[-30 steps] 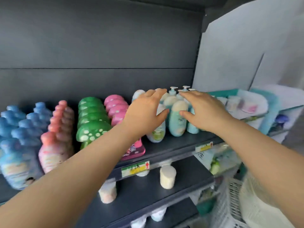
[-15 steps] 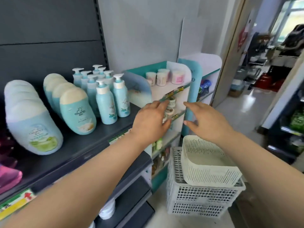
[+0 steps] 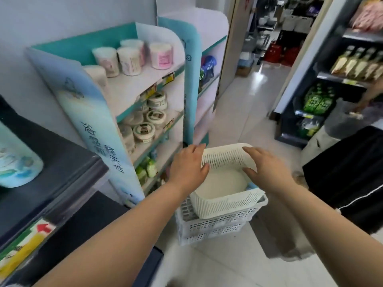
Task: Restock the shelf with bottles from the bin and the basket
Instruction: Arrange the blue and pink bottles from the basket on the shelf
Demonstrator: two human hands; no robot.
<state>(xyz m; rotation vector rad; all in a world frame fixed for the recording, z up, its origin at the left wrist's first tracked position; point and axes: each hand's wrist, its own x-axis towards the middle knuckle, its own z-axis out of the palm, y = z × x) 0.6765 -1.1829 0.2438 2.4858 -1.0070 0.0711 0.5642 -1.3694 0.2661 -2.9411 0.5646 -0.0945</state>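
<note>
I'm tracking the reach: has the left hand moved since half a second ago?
Yes. The left hand has dropped from beside the teal display stand down to the left rim of the cream basket.

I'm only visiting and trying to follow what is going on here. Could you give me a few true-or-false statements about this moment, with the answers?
1. The small cream basket sits on top of the larger white bin. True.
2. Each hand is holding a bottle. False: the left hand and the right hand hold nothing, and their fingers are spread at the basket's sides.
3. The bin stands on the floor beside a teal-and-white display stand. True.
4. The cream basket is piled high with bottles. False: its bare bottom shows and no bottle is visible inside it.
</note>
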